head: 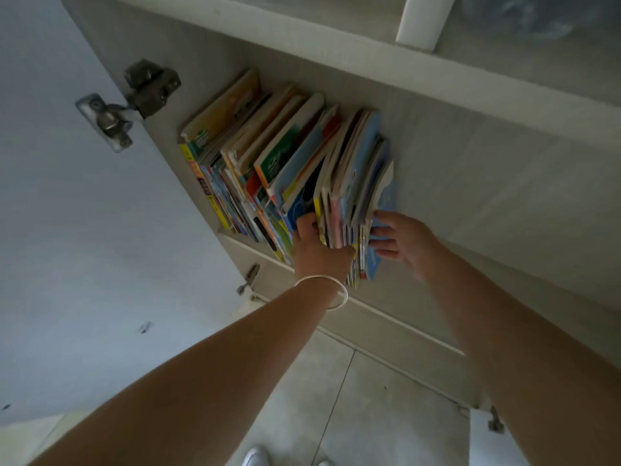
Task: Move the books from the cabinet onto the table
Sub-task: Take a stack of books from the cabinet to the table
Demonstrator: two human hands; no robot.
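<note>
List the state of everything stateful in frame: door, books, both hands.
cabinet door: swung open, hinge exposed.
books: on the cabinet shelf, upright, leaning.
right-end bundle of books: on the shelf, flanked by both hands.
left hand: fingers curled round the bundle.
right hand: fingers straight, pressing the bundle's outer cover.

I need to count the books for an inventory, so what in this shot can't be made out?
Head view:
- Books: the exact count; packed, overlapping, blurred.
- Left hand: fingertips hidden among the covers.
- Right hand: its palm faces away.
- Table: outside the frame.
- Upper shelf: contents blurred, cut off by the top edge.
</note>
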